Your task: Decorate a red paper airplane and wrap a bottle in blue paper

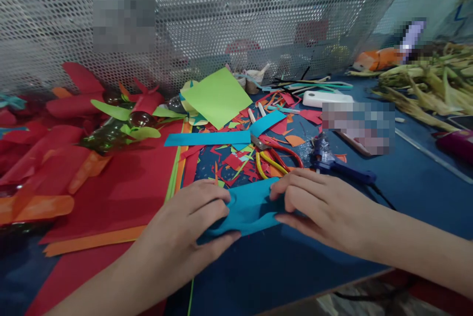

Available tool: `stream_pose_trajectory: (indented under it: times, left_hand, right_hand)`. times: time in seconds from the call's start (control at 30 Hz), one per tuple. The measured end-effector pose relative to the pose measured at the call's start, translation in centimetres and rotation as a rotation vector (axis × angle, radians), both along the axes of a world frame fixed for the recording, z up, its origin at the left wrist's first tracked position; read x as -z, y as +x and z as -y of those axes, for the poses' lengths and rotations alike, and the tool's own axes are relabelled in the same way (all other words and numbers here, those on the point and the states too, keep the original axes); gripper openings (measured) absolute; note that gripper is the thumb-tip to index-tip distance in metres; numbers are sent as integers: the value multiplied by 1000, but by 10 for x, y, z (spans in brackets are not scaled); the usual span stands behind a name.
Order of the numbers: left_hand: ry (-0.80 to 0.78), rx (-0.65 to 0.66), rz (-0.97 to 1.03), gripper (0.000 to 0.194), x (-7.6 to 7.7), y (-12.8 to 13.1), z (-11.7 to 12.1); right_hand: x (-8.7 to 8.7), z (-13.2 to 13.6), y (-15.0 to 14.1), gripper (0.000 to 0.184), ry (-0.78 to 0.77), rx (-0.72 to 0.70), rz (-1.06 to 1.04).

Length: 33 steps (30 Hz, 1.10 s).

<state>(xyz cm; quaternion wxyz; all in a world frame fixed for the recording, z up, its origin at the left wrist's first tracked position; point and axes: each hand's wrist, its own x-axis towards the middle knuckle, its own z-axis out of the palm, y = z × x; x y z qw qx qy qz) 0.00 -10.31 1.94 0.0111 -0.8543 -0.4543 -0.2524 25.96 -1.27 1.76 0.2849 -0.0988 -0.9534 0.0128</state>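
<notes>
A blue sheet of craft paper (249, 205), curled up along its near edge, lies between my two hands near the front of the table. My left hand (199, 222) grips its left end, fingers on top and thumb at the near edge. At the right end, my right hand (314, 202) pinches it with bent fingers and the thumb below. Just beyond the sheet are scissors with red and yellow handles (275, 160). Two blue paper strips (210, 138) lie by the scissors' blades, over a heap of coloured scraps (236, 163).
Red paper sheets (125, 183) and bottle-and-paper crafts (142, 114) fill the left. A green square sheet (218, 96) lies at the back. To the right are a blue glue gun (340, 165) with its cord, a phone (358, 133) and dried husks (428, 79). Perforated metal (221, 15) rises behind.
</notes>
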Motion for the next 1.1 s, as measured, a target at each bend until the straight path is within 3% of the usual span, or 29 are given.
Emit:
stream_pose_trajectory:
  times: [0.2, 0.53, 1.1]
  left_hand:
    - [-54, -26, 85, 20, -5, 0, -5]
    - [-120, -97, 119, 15, -4, 5, -3]
    - [-532, -157, 216, 26, -16, -10, -8]
  right_hand:
    - [2, 0, -2, 23, -30, 52, -8]
    - [5, 7, -7, 17, -173, 102, -59]
    - [7, 10, -6, 17, -222, 130, -43]
